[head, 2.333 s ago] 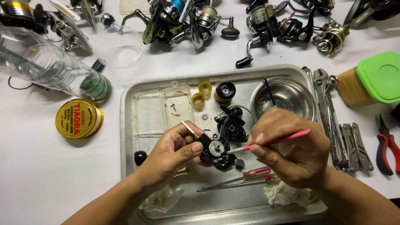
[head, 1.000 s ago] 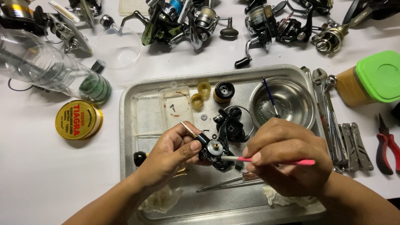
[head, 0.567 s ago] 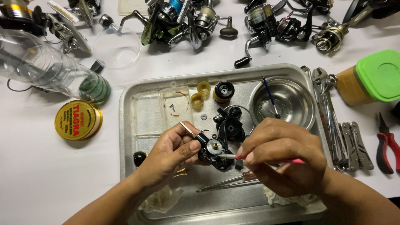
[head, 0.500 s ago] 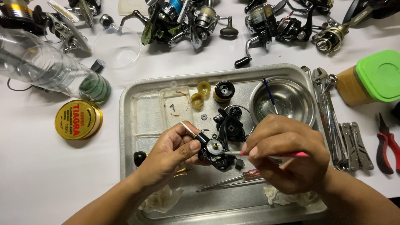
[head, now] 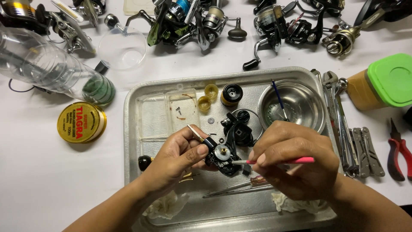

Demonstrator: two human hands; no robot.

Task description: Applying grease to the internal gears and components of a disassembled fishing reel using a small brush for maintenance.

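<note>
Left hand: my left hand [head: 178,157] grips the black reel body [head: 222,158], fingers closed around its near side, holding it above the middle of the metal tray [head: 133,129].
Right hand: my right hand [head: 296,167] is closed in a pencil grip on a pink-handled pick [head: 274,161], whose tip touches the reel body beside its brass gear [head: 222,151].
Doing it well: I judge the pick should stay low and nearly level, with light pressure, while the left hand keeps the reel body from turning; loose parts ought to fall inside the tray.
Tray contents: a steel bowl [head: 292,103] at the far right corner, yellow caps [head: 207,97] and a black spool [head: 231,94] along the far edge, a clear parts box [head: 167,111] at the far left, a screwdriver [head: 234,187] and white rags [head: 165,204] toward the near edge.
Counter: white; spinning reels [head: 193,21] line the far edge, wrenches [head: 339,111], a folding tool [head: 365,146] and red pliers [head: 399,150] lie right of the tray, a green-lidded tub [head: 386,81] at the right edge, a yellow line spool [head: 81,122] and a clear bottle [head: 51,68] to the left.
Room: nothing beyond the counter shows.
</note>
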